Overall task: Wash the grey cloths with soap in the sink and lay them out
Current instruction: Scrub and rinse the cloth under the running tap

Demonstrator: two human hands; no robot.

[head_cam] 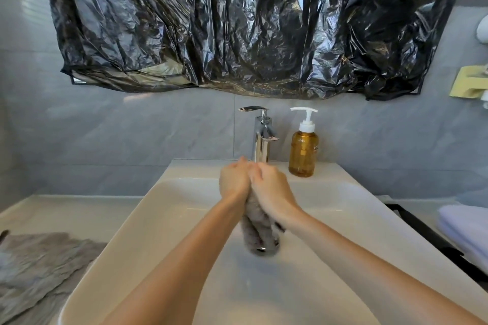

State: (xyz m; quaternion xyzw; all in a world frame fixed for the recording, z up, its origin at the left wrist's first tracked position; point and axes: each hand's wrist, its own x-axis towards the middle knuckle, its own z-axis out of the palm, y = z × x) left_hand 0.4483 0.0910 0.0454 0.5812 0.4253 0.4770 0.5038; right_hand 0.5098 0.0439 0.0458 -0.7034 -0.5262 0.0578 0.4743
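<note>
A wet grey cloth (257, 227) hangs twisted over the middle of the white sink (163, 208), its lower end near the drain. My left hand (234, 179) and my right hand (272, 187) are pressed together around its top, both shut on it, just below the chrome tap (261, 140). An amber soap bottle (303, 154) with a white pump stands on the sink's back rim to the right of the tap. More grey cloths (37, 266) lie spread on the counter at the left.
A crumpled black plastic sheet (237, 24) covers the wall above the sink. A folded pale towel (467, 227) lies on the right counter beside a black rail. A yellow holder (468, 82) is fixed to the right wall.
</note>
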